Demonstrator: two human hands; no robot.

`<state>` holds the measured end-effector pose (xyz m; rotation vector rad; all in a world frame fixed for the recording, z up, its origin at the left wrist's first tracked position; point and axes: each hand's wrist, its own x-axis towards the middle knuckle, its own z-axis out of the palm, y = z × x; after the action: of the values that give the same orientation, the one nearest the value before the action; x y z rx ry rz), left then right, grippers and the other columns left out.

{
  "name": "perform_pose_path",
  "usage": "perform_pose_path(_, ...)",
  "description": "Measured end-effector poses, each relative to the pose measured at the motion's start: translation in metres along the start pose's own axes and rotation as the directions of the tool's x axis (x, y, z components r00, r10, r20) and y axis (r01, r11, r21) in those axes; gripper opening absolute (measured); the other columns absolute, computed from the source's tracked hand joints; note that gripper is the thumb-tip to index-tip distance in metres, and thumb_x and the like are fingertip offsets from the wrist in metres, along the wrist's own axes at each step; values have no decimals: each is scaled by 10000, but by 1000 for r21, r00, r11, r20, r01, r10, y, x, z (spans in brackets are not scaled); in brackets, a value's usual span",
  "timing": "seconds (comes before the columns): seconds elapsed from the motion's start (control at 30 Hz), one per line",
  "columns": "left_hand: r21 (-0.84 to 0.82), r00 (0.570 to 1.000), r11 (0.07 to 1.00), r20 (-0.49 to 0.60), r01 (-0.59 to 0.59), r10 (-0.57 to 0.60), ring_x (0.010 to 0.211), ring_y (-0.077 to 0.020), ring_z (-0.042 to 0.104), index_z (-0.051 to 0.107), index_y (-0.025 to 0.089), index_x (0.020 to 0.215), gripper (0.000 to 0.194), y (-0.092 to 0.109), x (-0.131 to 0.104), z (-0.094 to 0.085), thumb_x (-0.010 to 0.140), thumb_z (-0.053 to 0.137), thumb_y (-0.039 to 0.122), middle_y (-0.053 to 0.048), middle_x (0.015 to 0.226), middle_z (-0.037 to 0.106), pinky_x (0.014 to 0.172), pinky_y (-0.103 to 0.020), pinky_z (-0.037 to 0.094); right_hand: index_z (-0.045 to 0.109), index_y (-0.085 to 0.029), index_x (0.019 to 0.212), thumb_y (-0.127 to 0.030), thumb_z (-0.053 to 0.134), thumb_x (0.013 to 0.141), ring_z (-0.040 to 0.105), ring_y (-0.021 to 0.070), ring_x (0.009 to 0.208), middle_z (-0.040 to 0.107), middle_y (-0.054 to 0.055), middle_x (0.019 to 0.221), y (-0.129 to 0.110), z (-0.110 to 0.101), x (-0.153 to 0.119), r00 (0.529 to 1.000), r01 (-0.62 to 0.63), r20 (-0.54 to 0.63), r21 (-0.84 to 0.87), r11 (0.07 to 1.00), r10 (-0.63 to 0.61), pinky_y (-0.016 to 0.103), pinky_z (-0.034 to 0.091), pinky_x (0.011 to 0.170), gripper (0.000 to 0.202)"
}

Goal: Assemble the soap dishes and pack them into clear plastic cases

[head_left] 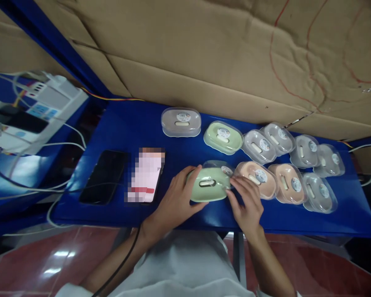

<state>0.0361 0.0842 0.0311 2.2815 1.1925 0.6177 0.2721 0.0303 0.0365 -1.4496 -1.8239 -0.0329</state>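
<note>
A light green oval box [210, 190] with a slotted top is held above the blue table, tilted a little. My left hand [179, 197] grips its left end, thumb on the near side and fingers on the far side. At its right end my right hand [246, 202] pinches the edge near the clear cover, with thumb and fingers bent together. Behind the green box a clear-covered grey box [218, 164] shows partly, mostly hidden. Just right of my right hand lies a peach box [259, 179] under a clear cover with a round sticker.
The blue table [185, 148] bears a grey box [181, 122], another green box [223, 138], a second peach box [287, 184] and several grey ones. Two phones, one dark [103, 177] and one lit [146, 175], lie left. Power strips [58, 103] and cables stand further left; cardboard [173, 49] rises behind.
</note>
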Motion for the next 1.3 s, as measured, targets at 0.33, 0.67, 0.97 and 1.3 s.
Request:
perform_pose_path(0.33,-63,1000,998,-6,-5,5,1586,-377,389,260,259,1678,918,-14,-17,-7,945,801,370,-218,1724,300,1219,-541,475,600,-286,1491,-311,721,1009,587,311,1436,664,114,1485,-5,5,7,943,191,277,-2,982,-183,529,517,1185,497)
perform_pose_path(0.67,195,947,929,-9,-314,322,1511,-307,519,664,189,1340,342,-23,-17,-8,1002,718,187,-139,1512,643,1264,-517,442,608,-216,1498,-185,662,1032,455,291,1560,663,82,1509,13,-4,4,852,191,488,49,980,-191,508,499,1246,470)
perform_pose_path(0.97,158,922,909,102,-386,374,1429,-304,592,675,187,1316,299,-25,-25,-13,1017,691,192,-145,1412,692,1199,-503,498,610,-224,1495,-240,681,1033,552,278,1479,677,73,1494,17,-11,3,795,343,521,36,939,-310,509,466,1258,467)
perform_pose_path(1.3,75,950,947,22,-311,310,1447,-324,567,605,211,1404,440,-16,-24,-14,990,747,243,-172,1490,617,1211,-563,487,538,-247,1582,-312,544,1097,561,330,1471,631,123,1540,18,7,51,885,54,465,-184,981,38,560,479,1225,489)
